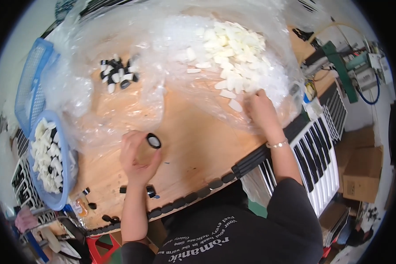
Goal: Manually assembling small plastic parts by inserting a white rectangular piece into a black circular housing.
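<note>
My left hand (pixel 138 154) is above the near part of the wooden table (pixel 193 132). Its thumb and fingers grip a small black cap-like piece (pixel 153 141) with a pale, round face inside a black rim. Farther right, my right hand (pixel 262 113) reaches to the near edge of a heap of flat white pieces (pixel 235 44) on clear plastic sheeting. Those fingers are drawn together, and whatever is between them is hidden. A loose white piece (pixel 235 105) lies just left of that hand.
Several black-and-white pieces (pixel 119 74) lie on plastic sheeting (pixel 92 110) at the far left. A blue basket (pixel 68 176) of similar pieces stands at the table's left edge, beside another blue basket (pixel 31 83). Black padding (pixel 189 199) lines the near edge. Racks (pixel 314 163) stand at right.
</note>
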